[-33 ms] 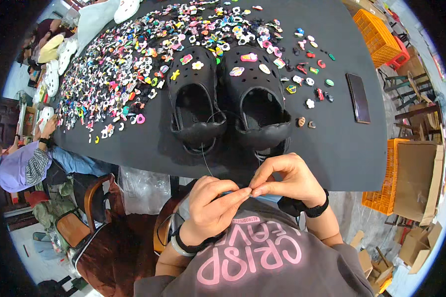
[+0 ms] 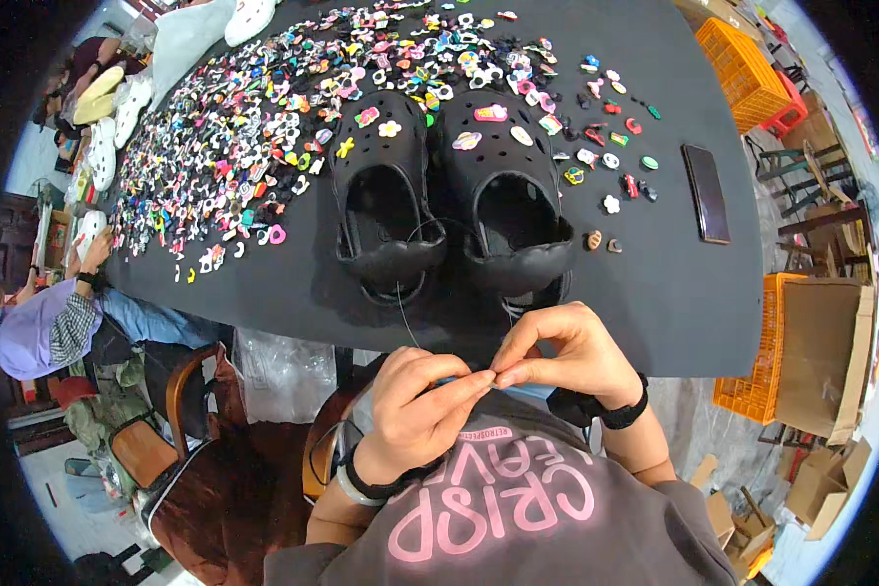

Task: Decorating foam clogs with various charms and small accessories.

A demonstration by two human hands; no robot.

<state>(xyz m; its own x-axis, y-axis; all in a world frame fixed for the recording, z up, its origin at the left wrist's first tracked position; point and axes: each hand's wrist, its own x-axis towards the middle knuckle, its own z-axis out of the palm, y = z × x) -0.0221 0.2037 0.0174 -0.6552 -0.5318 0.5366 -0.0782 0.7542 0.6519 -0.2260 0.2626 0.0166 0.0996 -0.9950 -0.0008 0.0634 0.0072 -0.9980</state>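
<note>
A pair of black clogs stands side by side on the table, toes pointing away from me. The left clog (image 2: 391, 258) and the right clog (image 2: 520, 268) carry several colourful charms on their toes. A thin clear cord (image 2: 400, 308) loops between their heels and runs down to my hands. My left hand (image 2: 420, 400) and my right hand (image 2: 571, 356) meet at the table's near edge, both closed in a pinch with fingertips touching. They appear to grip the cord's ends; the exact pinch point is hidden by the fingers.
A wide heap of loose charms (image 2: 234, 156) covers the black table's (image 2: 645, 322) left and far side; several lie right of the clogs. A phone (image 2: 705, 193) rests at the right edge. Orange crates (image 2: 742, 73) stand beyond. Another person (image 2: 44, 327) works at the left.
</note>
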